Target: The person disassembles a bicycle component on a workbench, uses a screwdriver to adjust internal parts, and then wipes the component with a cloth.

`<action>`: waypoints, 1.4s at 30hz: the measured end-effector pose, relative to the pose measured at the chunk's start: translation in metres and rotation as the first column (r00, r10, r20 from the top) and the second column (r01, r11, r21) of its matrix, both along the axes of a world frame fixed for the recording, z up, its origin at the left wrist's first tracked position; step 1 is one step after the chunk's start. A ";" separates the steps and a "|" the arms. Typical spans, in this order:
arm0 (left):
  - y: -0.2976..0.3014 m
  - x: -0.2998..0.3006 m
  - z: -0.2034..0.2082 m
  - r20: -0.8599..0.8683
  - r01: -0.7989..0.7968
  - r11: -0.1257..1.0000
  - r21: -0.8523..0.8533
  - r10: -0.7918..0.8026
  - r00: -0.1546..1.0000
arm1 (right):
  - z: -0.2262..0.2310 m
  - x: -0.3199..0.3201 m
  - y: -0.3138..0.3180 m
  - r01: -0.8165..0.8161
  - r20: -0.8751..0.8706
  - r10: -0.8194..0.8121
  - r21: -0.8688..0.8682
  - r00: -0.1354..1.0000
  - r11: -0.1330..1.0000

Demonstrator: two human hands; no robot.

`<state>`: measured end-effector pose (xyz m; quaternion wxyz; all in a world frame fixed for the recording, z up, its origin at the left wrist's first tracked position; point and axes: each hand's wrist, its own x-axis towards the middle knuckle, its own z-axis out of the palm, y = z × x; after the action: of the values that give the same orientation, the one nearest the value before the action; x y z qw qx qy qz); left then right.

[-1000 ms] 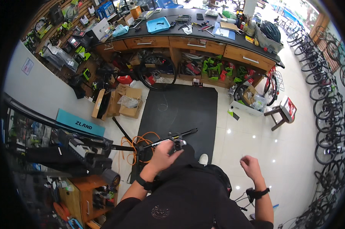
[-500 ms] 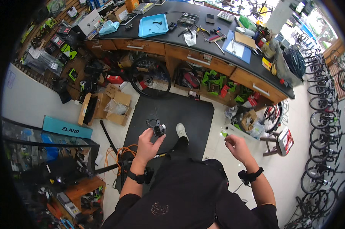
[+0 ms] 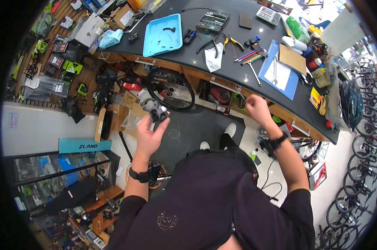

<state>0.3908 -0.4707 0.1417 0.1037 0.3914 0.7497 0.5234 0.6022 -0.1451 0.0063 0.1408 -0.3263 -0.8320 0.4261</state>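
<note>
My left hand (image 3: 150, 134) grips a small black-and-grey bicycle part (image 3: 156, 110) between thumb and fingers, above the dark floor mat. The part has a clamp-like piece; its exact kind is unclear. A thin wire (image 3: 177, 129) loops below and to the right of it. My right hand (image 3: 257, 109) is raised near the front edge of the workbench (image 3: 222, 77), with its fingers curled in and no object showing in them. Nearest to it on the bench lies a silver wrench (image 3: 254, 75).
The bench carries a blue tray (image 3: 162, 48) with small parts, pliers (image 3: 232, 41), a white cloth (image 3: 213, 58), hex keys (image 3: 250, 55), a bit set (image 3: 212, 21) and a blue mat (image 3: 295, 85). A bicycle wheel (image 3: 191, 93) leans below. A glass case (image 3: 63, 166) stands left.
I have moved closer to the bench. My right hand has gone forward toward its edge. The left hand still holds the bicycle part, now farther left and higher in the picture.
</note>
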 end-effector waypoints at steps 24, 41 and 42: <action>0.185 -0.232 -0.027 0.098 0.229 0.971 -0.062 -0.223 0.970 | 0.010 -0.229 0.113 0.004 0.309 -0.047 0.140 0.950 0.990; 0.242 -0.281 -0.012 0.133 0.550 0.827 0.113 -0.562 0.817 | 0.175 -0.299 0.021 0.092 -0.482 -0.093 -0.028 0.871 0.995; 0.244 -0.280 -0.007 0.104 0.577 0.808 0.121 -0.588 0.802 | 0.178 -0.309 0.017 0.034 -0.471 0.019 0.105 0.882 0.994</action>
<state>0.1107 -0.2272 0.1346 0.2940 0.5700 0.5617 0.5226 0.2933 -0.1284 0.1843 0.3580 -0.2080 -0.7939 0.4453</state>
